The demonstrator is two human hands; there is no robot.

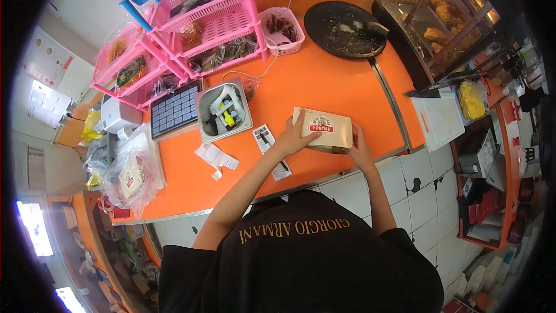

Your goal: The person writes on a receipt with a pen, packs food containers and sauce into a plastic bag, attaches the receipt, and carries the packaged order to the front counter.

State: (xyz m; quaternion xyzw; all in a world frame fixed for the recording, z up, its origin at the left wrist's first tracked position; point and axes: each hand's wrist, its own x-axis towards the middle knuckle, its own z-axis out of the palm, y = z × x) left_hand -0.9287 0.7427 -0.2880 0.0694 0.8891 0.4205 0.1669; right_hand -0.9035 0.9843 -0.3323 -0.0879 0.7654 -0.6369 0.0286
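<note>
A cream-coloured cardboard food box [339,123] with a red and white chicken logo is near the front edge of the orange counter. My left hand [294,138] grips its left end, with the thumb across the logo side. On the opposite end, my right hand [361,149] holds the box, its fingers partly hidden behind the corner. Left of the box lies a printed slip [280,169] with a black pen [266,138] on it. A crumpled white receipt [217,157] is farther left.
A metal tub [248,124] holding markers stands beside a dark tablet-like panel [175,110]. Pink racks [223,18] with sachets line the back left. A round black tray [333,17] holds crumbs. At the back right is a glass fried-chicken display [405,26]; plastic bags [145,156] lie left.
</note>
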